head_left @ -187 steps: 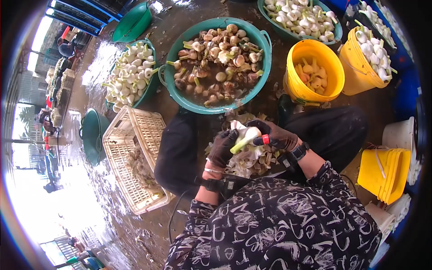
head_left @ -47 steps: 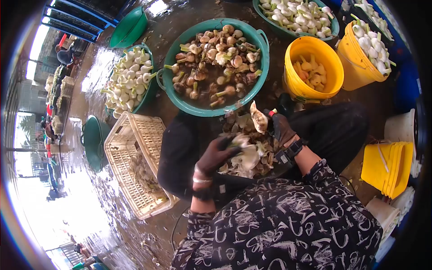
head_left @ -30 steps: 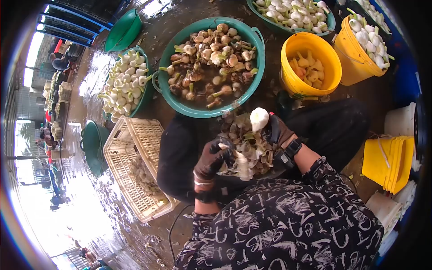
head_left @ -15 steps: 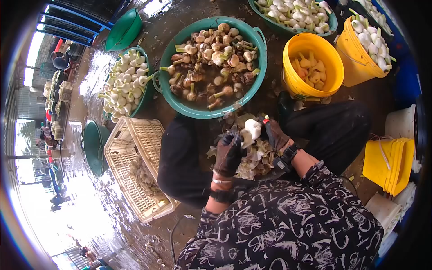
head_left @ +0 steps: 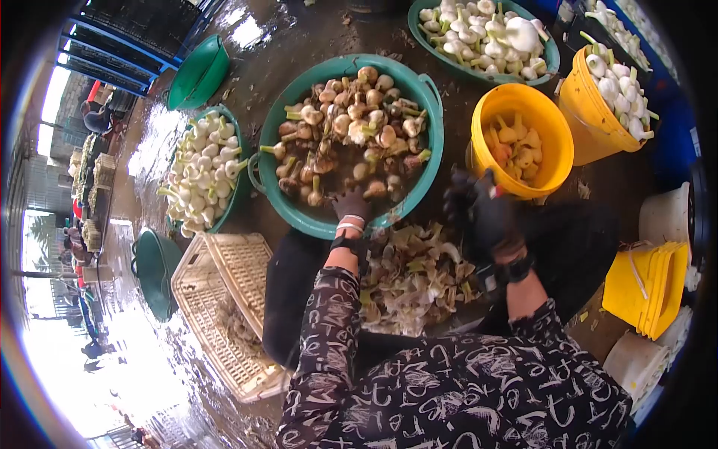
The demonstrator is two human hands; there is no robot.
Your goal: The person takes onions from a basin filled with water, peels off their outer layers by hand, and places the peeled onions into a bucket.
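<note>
My gloved left hand [head_left: 350,203] reaches over the near rim of a big green tub [head_left: 436,153]. Its fingers look spread, at the edge of brownish, unpeeled garlic bulbs [head_left: 359,112] sitting in murky water. My gloved right hand [head_left: 485,217] is smeared by motion in front of the nearer yellow bucket [head_left: 557,179]; a small red-ended thing shows at its fingers, its kind unclear. Between my legs lies a heap of garlic peelings [head_left: 419,280]. A large blurred white garlic bulb [head_left: 522,34] appears above the back green tub [head_left: 550,63] of cleaned garlic.
Trimmed bulbs lie in the nearer yellow bucket. Another yellow bucket [head_left: 587,138] holds white garlic, as does a green tub [head_left: 243,176] at left. A cream plastic crate [head_left: 217,299] leans by my left leg. Stacked yellow containers [head_left: 647,288] stand at right.
The white garlic bulb has left my hands. My left hand has moved forward to the big tub; my right hand has swung right, towards the yellow bucket. The view has tilted slightly up.
</note>
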